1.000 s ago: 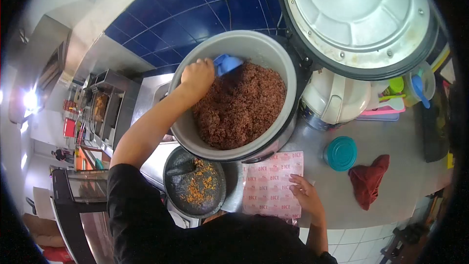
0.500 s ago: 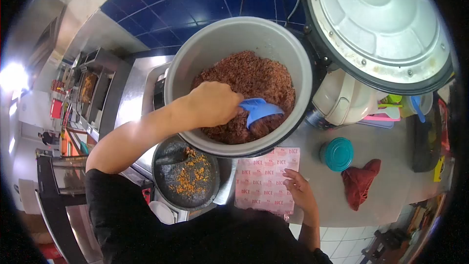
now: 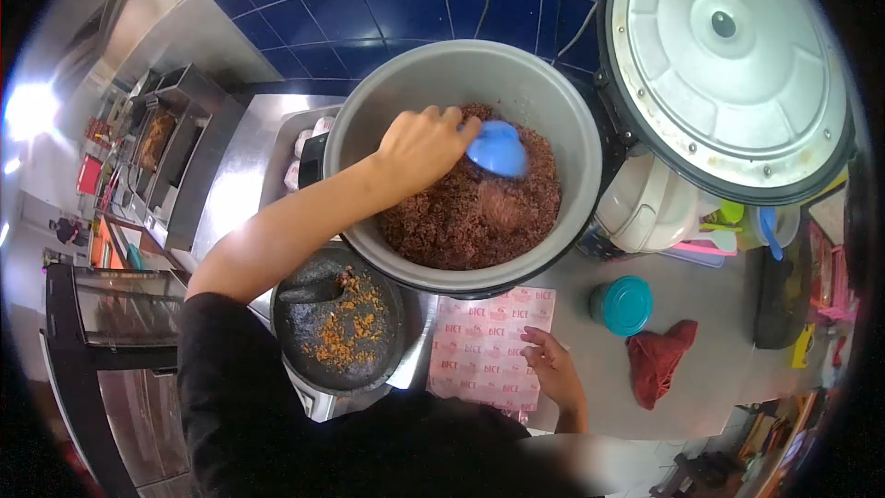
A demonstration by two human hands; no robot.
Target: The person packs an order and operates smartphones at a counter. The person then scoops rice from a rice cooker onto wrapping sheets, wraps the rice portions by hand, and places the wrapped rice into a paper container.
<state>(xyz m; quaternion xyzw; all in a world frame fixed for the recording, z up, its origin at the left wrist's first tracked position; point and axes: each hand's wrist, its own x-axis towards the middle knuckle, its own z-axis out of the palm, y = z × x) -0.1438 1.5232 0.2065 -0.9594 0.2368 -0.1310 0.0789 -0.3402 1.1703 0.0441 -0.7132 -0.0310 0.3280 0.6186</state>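
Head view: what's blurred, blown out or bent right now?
In the head view, the blue scoop is smeared, probably by motion, while the printed paper is sharp enough to read; at the head view's far left, a bright light is blown out; around the head view's edges, the corners go black, and the wall tiles bow like a fisheye image.

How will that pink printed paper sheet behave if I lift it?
The pink printed paper sheet looks thin, so it will probably flop. Lying flat on the grey metal counter, it may slide if nudged.
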